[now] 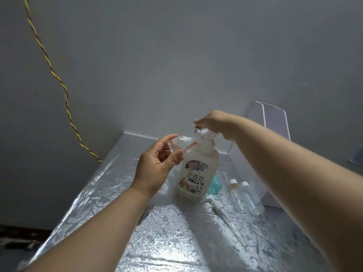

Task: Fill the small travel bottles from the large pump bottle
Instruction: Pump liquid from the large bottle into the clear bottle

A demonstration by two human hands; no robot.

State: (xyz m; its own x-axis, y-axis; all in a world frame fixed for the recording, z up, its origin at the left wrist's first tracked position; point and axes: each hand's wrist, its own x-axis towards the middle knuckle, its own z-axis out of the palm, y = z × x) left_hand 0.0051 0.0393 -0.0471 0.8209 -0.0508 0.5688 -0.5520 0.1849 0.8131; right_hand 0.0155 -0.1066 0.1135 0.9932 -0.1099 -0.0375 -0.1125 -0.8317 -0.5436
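A large frosted pump bottle with a flowered label stands upright on the silver patterned table. My right hand lies flat on top of its pump head, fingers straight. My left hand pinches a small clear travel bottle between thumb and fingers, tilted, with its mouth close under the pump's spout. Two more small clear travel bottles with white caps stand to the right of the big bottle.
A white pump sprayer top lies on the table in front of the capped bottles. Something teal sits behind the big bottle. A white box stands at the right, and a twisted yellow-red cord hangs down the left wall.
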